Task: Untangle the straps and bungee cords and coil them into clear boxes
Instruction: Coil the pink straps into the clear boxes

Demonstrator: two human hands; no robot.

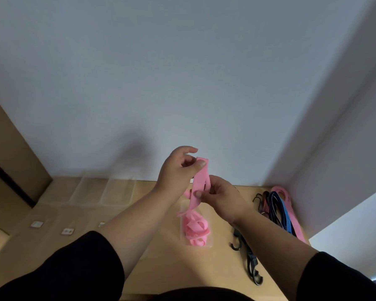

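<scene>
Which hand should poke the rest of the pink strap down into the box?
Probably the right hand: it pinches the pink strap lower, nearer the clear box. The left hand holds the top end.

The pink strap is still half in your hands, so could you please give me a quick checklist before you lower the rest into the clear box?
1. Left hand pinches the top end of the pink strap: ok.
2. Right hand holds the strap lower down: ok.
3. Clear box sits directly below the hands, with strap loops already in it: ok.
4. Strap free of knots along the hanging part: cannot tell, the hands cover some of it.
5. Loops inside the box neatly coiled: not ok, they lie loose.
6. Black bungee cord lies apart from the box: ok.
</scene>
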